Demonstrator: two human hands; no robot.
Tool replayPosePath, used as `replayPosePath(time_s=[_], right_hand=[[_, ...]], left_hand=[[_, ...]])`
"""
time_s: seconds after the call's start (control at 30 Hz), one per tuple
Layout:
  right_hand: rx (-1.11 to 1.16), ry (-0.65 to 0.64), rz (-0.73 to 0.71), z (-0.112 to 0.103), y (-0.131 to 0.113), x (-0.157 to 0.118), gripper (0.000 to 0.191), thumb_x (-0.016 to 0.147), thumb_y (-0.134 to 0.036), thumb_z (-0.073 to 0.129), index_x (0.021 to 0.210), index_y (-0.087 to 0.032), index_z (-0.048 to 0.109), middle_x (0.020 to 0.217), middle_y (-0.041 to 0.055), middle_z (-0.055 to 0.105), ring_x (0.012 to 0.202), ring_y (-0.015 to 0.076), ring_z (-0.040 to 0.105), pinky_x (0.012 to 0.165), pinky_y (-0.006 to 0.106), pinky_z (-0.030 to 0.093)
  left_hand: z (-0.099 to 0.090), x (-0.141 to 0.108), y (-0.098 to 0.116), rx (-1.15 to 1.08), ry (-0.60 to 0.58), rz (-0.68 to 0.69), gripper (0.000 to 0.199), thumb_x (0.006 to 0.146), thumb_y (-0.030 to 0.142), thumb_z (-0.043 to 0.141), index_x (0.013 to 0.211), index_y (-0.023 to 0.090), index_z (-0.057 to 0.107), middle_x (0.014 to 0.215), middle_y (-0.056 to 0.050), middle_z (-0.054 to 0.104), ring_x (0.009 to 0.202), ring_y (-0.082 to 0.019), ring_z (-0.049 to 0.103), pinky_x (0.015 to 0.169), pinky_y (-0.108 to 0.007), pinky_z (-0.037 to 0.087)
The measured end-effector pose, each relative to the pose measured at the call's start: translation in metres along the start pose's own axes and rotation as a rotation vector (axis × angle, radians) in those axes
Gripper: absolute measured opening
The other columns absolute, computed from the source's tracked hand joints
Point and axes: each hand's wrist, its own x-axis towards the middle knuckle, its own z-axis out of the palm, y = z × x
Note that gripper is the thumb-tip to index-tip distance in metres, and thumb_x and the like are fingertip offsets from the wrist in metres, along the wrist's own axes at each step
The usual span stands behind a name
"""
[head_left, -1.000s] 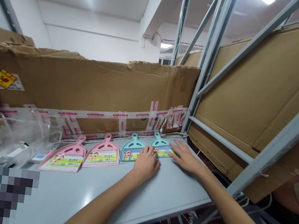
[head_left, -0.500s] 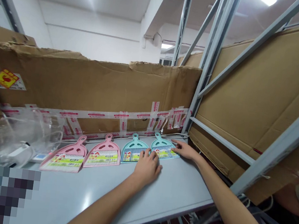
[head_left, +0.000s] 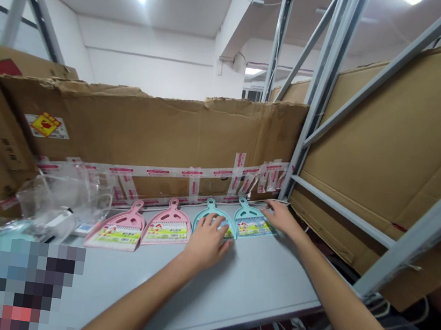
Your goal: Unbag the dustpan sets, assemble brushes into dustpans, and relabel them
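Observation:
Four dustpan sets with printed labels lie in a row on the grey table [head_left: 148,280]. Two are pink: a left pink dustpan [head_left: 118,230] and a right pink dustpan [head_left: 169,228]. Beside them lie a teal dustpan [head_left: 202,215] and, farthest right, another teal dustpan [head_left: 251,220]. My left hand [head_left: 208,239] rests over the first teal dustpan with its fingers spread, covering much of the label. My right hand [head_left: 279,216] touches the right edge of the last teal dustpan, fingers apart.
Clear plastic bags [head_left: 66,193] lie at the table's left, near a white object [head_left: 61,220]. A taped cardboard box [head_left: 167,136] stands behind the row. Metal rack posts [head_left: 312,112] and another large carton [head_left: 400,156] are on the right.
The view has turned a little left. My left hand has shifted left and now covers more of the first teal dustpan. My right hand stays at the last dustpan's edge.

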Motion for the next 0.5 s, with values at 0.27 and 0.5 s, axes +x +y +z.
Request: replayPosePath(time_s=[0.27,0.5], right_hand=[[-0.102,-0.134,-0.113,0.022,-0.131,0.028,0.037,0.110,-0.042,0.063,0.134,-0.017,0.076,0.129,0.0149,0.082,0.124,0.0299,0.073,0.109,0.034,0.048],[-0.154,-0.100,0.033,0.030,-0.140,0.011,0.039,0.111,-0.042,0.060,0.139,-0.014,0.064,0.113,0.0196,0.082,0.102,0.0317,0.077,0.082,0.033,0.047]], left_hand=[[-0.047,-0.065,-0.124,0.158,0.007,-0.442,0.037,0.112,0.036,0.048,0.128,0.019,0.078,0.133,-0.018,0.075,0.125,-0.036,0.064,0.109,-0.047,0.048],[-0.065,-0.111,-0.177,0.062,-0.232,-0.839,0.057,0.110,0.055,0.040,0.074,0.022,0.069,0.092,-0.016,0.081,0.090,-0.032,0.074,0.073,-0.035,0.044]])
